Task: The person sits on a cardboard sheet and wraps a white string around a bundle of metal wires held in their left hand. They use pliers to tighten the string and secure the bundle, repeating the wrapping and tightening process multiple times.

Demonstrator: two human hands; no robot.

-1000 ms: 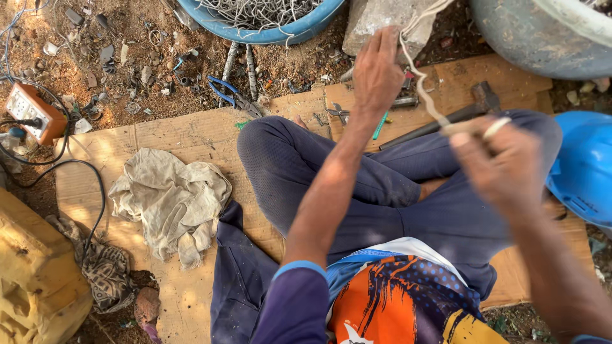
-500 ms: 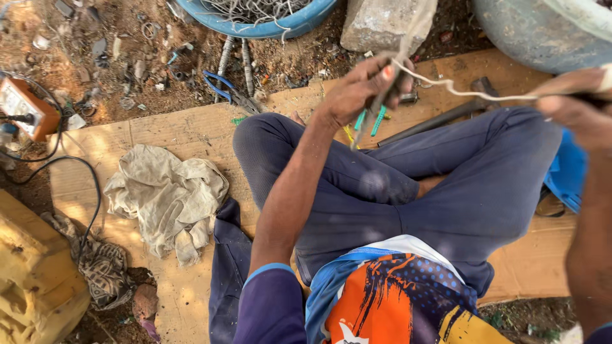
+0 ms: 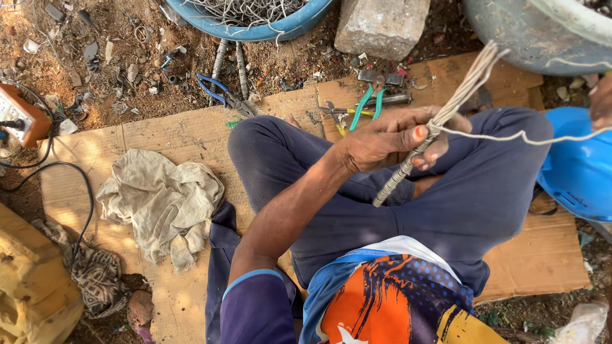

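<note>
Your left hand point(image 3: 389, 137) is wrapped tight around the wire bundle point(image 3: 440, 118) over your lap, its long axis slanting up toward the cardboard's far right corner. One loose strand point(image 3: 523, 137) trails right to your right hand point(image 3: 601, 102), mostly out of frame, so can't tell its grip.

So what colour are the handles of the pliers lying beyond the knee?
Green, on the pliers; the head view shows them clearly.

Left hand point(image 3: 389, 137): bare forearm, one nail painted orange-red. Purple short sleeve, light-blue cuff. Shirt front orange, blue dotted panel, yellow patch. Dark navy trousers point(image 3: 357, 191).
</note>
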